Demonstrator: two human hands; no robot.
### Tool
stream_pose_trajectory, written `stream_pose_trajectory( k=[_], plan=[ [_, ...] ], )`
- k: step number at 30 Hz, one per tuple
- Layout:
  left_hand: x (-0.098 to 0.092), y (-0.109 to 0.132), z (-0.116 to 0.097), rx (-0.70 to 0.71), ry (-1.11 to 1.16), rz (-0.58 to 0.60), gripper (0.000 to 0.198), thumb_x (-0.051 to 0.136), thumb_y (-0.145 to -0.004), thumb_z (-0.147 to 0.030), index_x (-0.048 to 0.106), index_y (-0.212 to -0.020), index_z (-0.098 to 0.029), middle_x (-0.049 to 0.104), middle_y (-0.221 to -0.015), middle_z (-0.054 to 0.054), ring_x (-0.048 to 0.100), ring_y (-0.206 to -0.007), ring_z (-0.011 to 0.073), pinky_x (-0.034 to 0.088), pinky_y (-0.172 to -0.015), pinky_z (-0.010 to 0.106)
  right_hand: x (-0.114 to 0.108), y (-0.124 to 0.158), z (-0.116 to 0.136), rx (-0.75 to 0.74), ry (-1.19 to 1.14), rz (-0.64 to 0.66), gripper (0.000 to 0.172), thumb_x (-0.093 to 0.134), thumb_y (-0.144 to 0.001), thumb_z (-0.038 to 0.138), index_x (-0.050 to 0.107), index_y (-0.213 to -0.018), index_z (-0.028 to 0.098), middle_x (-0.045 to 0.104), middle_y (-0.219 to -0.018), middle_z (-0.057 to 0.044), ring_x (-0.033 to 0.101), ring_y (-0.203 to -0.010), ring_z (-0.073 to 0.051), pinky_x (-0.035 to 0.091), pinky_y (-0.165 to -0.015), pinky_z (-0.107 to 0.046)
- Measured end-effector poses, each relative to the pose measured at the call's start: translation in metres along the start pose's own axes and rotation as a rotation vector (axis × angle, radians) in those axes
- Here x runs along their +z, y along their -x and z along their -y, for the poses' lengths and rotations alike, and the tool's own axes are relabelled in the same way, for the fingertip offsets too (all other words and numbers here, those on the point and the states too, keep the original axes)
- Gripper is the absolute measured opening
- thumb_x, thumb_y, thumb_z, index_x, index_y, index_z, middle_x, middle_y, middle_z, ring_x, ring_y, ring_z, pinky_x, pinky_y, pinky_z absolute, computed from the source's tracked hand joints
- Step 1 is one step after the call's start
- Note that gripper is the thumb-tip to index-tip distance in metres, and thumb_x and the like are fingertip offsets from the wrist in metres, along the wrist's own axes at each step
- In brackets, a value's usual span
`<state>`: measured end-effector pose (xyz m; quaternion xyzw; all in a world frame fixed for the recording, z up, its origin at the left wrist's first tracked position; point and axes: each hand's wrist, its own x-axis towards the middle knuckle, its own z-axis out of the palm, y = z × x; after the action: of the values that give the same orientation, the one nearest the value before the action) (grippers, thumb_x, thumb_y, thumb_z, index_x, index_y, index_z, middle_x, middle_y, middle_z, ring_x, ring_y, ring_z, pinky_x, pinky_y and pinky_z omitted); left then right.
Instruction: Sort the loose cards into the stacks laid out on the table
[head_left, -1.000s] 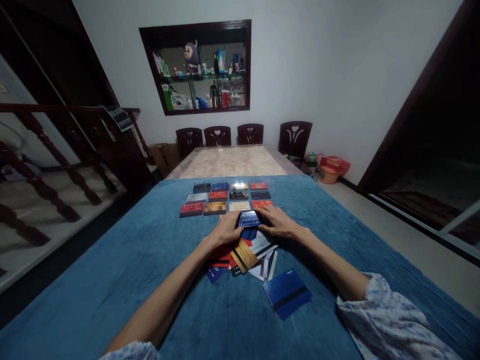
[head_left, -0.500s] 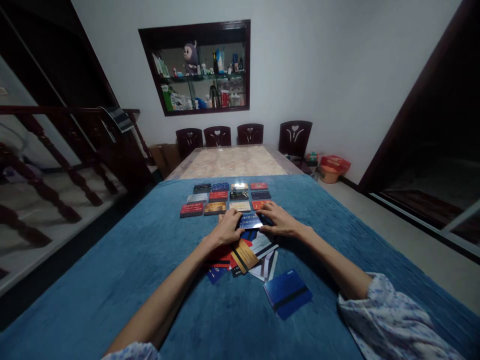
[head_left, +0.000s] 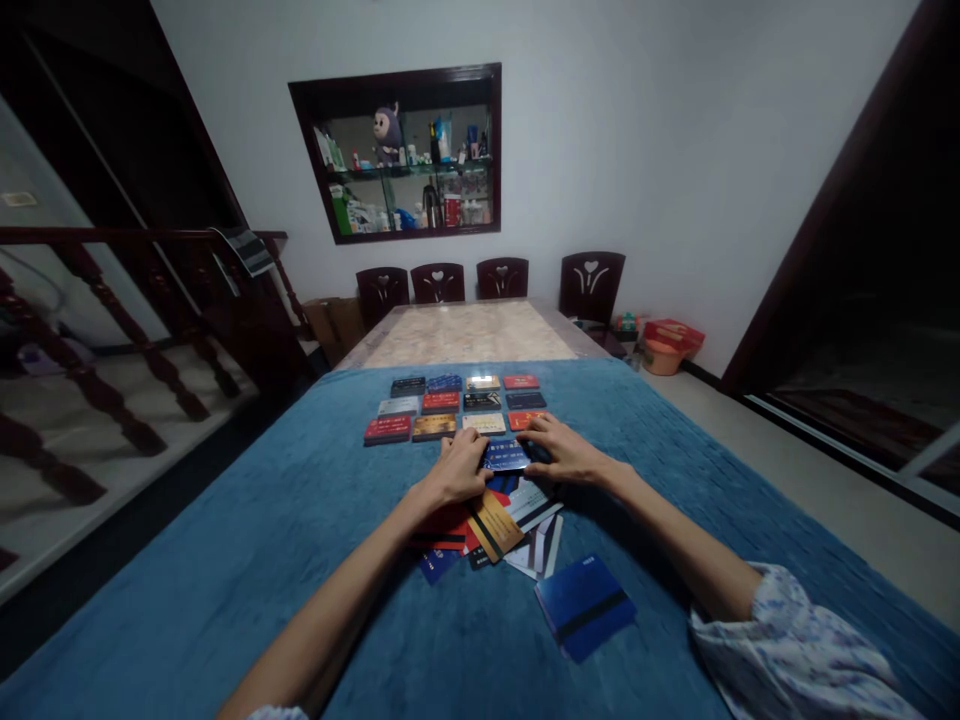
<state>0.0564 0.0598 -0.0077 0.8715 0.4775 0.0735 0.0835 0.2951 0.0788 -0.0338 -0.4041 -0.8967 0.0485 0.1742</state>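
My left hand (head_left: 458, 469) and my right hand (head_left: 562, 451) pinch the two ends of a blue card (head_left: 505, 456) just above the blue cloth (head_left: 262, 540). Under and behind the hands lies a loose pile of cards (head_left: 495, 525) in red, gold, white and blue. Beyond the held card, several cards form a neat grid of rows (head_left: 457, 405). A small stack of dark blue cards (head_left: 585, 608) rests apart, near my right forearm.
The blue cloth covers the near part of a long table whose marble top (head_left: 469, 333) shows beyond it. Several dark chairs (head_left: 502, 278) stand at the far end. A wooden stair railing (head_left: 112, 330) runs on the left, and red tubs (head_left: 670, 343) sit on the floor at right.
Both hands have carried the blue card slightly forward, toward the near row of the grid. The view has tilted a little, so everything sits lower in the frame.
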Motion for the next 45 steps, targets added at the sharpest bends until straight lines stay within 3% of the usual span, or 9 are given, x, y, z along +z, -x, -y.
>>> stream_pose_trajectory(
  k=[17,30,45],
  plan=[
    [-0.027,0.0,0.006,0.018,-0.169,-0.001,0.032,0.061,-0.084,-0.029,0.059,-0.114,-0.018,0.057,-0.123,0.014,0.049,-0.12,0.0315,0.04,-0.101,0.049,-0.022,-0.032,-0.005,-0.126,0.116,0.082,0.048,0.07,-0.082,0.048,0.066,-0.119,0.019,0.061,-0.108,-0.013,0.05,-0.101,-0.029,0.047,-0.084,-0.04],
    [-0.049,-0.027,0.047,-0.024,-0.198,-0.029,0.031,0.06,-0.085,-0.029,0.061,-0.114,-0.018,0.057,-0.121,0.014,0.05,-0.119,0.0319,0.039,-0.101,0.049,-0.03,-0.097,-0.015,-0.155,0.098,0.107,0.048,0.072,-0.079,0.049,0.07,-0.115,0.017,0.062,-0.113,-0.015,0.052,-0.104,-0.03,0.044,-0.092,-0.043],
    [-0.073,-0.075,0.095,-0.133,-0.278,-0.021,0.037,0.058,-0.086,-0.035,0.063,-0.118,-0.019,0.058,-0.125,0.015,0.048,-0.12,0.0344,0.039,-0.099,0.051,-0.036,-0.183,-0.026,-0.073,0.276,0.223,0.043,0.073,-0.081,0.044,0.07,-0.114,0.017,0.065,-0.108,-0.013,0.057,-0.101,-0.027,0.044,-0.087,-0.033]
  ],
)
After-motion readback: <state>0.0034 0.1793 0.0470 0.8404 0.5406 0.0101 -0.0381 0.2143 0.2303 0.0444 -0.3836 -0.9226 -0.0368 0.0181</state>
